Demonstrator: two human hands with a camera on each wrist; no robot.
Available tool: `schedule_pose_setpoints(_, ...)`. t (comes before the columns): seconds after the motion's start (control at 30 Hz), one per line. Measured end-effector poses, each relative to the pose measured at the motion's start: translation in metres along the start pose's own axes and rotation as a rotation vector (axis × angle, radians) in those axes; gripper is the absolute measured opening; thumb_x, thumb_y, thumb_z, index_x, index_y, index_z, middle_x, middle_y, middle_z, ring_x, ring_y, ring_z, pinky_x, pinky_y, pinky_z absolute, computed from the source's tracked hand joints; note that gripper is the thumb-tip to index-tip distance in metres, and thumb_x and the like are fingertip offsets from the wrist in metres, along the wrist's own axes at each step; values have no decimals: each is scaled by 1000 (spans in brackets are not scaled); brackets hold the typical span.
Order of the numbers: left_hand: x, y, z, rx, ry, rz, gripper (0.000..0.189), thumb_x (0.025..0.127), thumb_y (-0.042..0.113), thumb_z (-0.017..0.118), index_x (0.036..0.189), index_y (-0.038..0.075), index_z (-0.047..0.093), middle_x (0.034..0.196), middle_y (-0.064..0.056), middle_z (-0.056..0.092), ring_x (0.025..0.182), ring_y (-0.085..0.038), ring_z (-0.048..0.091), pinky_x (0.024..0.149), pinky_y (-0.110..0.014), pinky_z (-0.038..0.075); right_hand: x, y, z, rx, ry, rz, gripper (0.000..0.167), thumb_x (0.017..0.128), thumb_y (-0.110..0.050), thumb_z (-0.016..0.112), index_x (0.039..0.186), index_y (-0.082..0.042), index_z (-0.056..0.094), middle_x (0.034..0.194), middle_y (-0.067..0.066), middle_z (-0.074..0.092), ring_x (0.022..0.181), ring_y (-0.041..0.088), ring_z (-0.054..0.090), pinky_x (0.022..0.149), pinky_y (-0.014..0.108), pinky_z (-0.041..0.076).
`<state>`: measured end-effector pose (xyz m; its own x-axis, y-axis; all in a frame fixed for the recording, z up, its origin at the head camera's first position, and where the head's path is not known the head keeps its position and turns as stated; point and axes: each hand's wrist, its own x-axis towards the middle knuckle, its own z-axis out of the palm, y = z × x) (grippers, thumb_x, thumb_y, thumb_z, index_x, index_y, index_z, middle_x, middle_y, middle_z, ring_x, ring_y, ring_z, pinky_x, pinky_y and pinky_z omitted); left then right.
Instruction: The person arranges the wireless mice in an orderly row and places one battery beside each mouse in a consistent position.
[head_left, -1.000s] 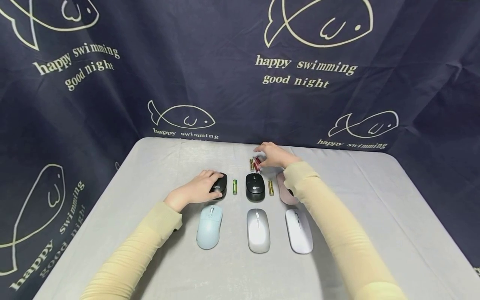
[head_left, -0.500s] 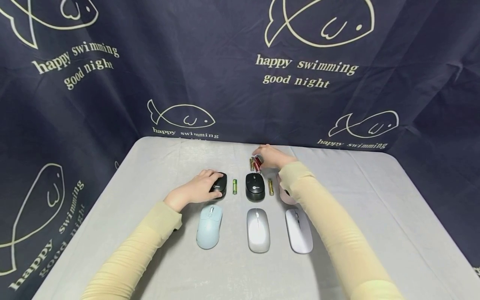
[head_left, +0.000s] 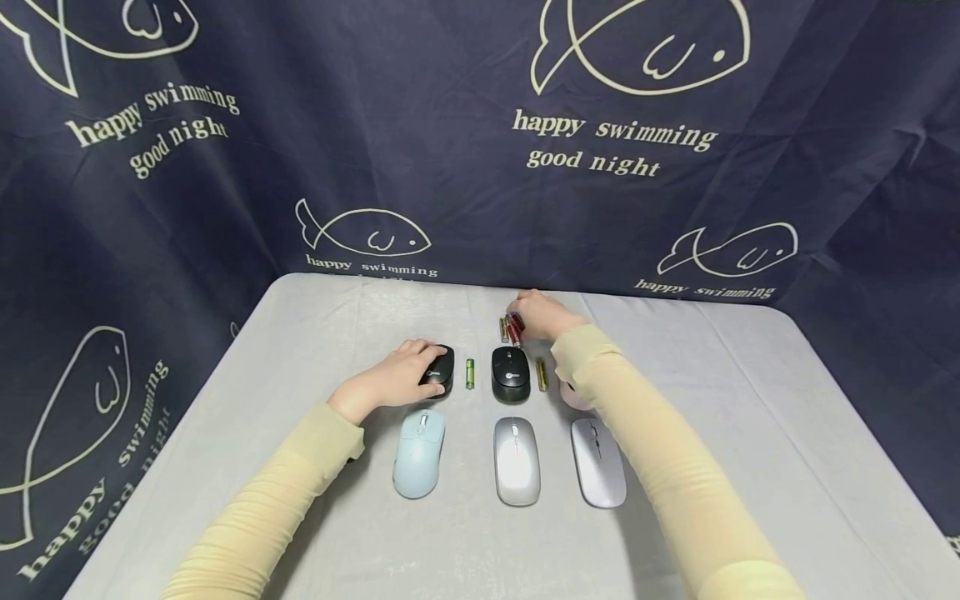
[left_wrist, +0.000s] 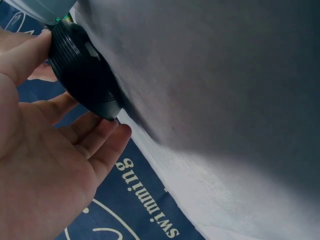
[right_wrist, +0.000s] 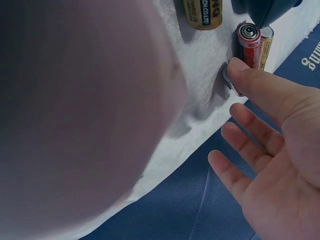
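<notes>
My left hand [head_left: 401, 372] holds a black mouse [head_left: 442, 372] by its sides. In the left wrist view the thumb is at one side of that mouse [left_wrist: 82, 75], and curled fingertips are at the other. Beyond a second black mouse [head_left: 511, 373], my right hand [head_left: 546, 315] is down at a small group of batteries. The right wrist view has its thumb on a red battery [right_wrist: 233, 82], the index finger hidden behind, and the other fingers loosely bent. Close by lie another red battery [head_left: 514, 336] and a gold battery [head_left: 504, 330].
A green battery [head_left: 470, 374] and a gold one [head_left: 542, 375] flank the middle black mouse. Nearer are a light blue mouse [head_left: 418, 454], a silver mouse [head_left: 517, 461] and a white mouse [head_left: 598, 462]. My right sleeve [head_left: 637, 408] partly covers a pink mouse [head_left: 575, 395].
My right hand has moved slightly left and lower onto the red batteries, its fingers drawing together. More of the pink mouse is covered by the sleeve. The left hand stays on its black mouse.
</notes>
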<state>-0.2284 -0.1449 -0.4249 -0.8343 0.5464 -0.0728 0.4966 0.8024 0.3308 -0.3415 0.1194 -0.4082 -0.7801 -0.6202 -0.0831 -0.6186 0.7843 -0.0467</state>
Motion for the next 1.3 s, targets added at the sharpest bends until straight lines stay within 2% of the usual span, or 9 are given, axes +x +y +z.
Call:
schedule_pose_setpoints(0.27, 0, 0, 1, 11, 15, 20, 64, 90, 35, 63, 140, 2, 41, 138, -20, 43, 126, -35, 39, 105, -47, 34, 1, -4, -1, -46, -30, 54, 45, 70, -11, 80, 112, -9, 66, 111, 13, 60, 108, 34, 55, 90, 46, 47)
schedule_pose_setpoints(0.7, -1, 2, 0, 4, 13, 19, 64, 90, 35, 62, 140, 2, 40, 139, -20, 42, 126, -35, 39, 105, -48, 33, -1, -7, -5, -55, -59, 74, 42, 72, -9, 78, 112, -6, 66, 113, 14, 58, 108, 34, 53, 90, 45, 46)
schedule_pose_setpoints(1.03, -1, 1, 1, 5, 16, 27, 64, 90, 36, 62, 140, 2, 40, 139, -20, 42, 127, -35, 39, 105, -47, 34, -1, -4, -5, -86, -24, 79, 26, 70, -16, 78, 92, -8, 68, 103, 12, 59, 100, 32, 54, 84, 45, 48)
schedule_pose_setpoints(1.13, -1, 0, 1, 2, 17, 25, 64, 90, 36, 62, 140, 2, 40, 139, -20, 42, 127, -35, 39, 105, -47, 34, -1, -2, -5, -69, -4, 78, 26, 69, -17, 78, 91, -6, 68, 99, 12, 60, 98, 32, 54, 82, 45, 48)
schedule_pose_setpoints(1.3, -1, 0, 1, 2, 18, 21, 64, 89, 35, 63, 140, 2, 40, 140, -20, 41, 127, -35, 38, 106, -48, 33, -2, 1, -10, -40, -2, 93, 32, 69, -18, 78, 97, -5, 69, 101, 11, 62, 99, 32, 55, 82, 47, 48)
